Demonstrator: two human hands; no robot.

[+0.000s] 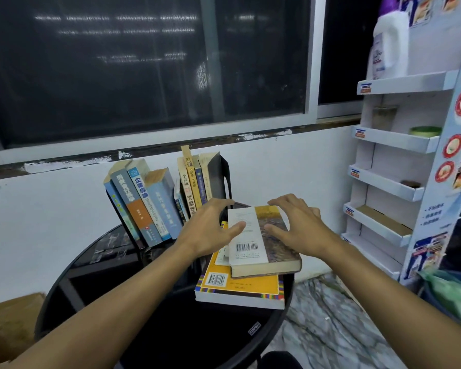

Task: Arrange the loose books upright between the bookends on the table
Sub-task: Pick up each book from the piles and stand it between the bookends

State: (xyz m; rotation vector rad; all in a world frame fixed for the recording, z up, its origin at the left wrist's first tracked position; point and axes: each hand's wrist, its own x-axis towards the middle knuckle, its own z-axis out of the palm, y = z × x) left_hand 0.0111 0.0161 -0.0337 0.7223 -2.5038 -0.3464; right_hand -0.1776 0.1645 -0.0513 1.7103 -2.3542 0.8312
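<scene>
A thick book [261,243] with a white and brown-yellow back cover lies on top of a flat stack, over a larger yellow book [240,287], on the round black glass table [171,328]. My left hand [210,227] hovers at the top book's left edge with fingers spread. On its right edge is my right hand [298,225], also with fingers apart. Neither hand grips the book. Behind, several blue books [141,201] lean left against a black bookend. A few slim books [194,182] stand against the right black bookend [220,177].
A white wall and dark window rise just behind the table. A white cardboard display shelf [394,139] stands at the right, holding a white bottle [389,43]. A cardboard box [8,320] sits low at the left. Marble-patterned floor shows to the right of the table.
</scene>
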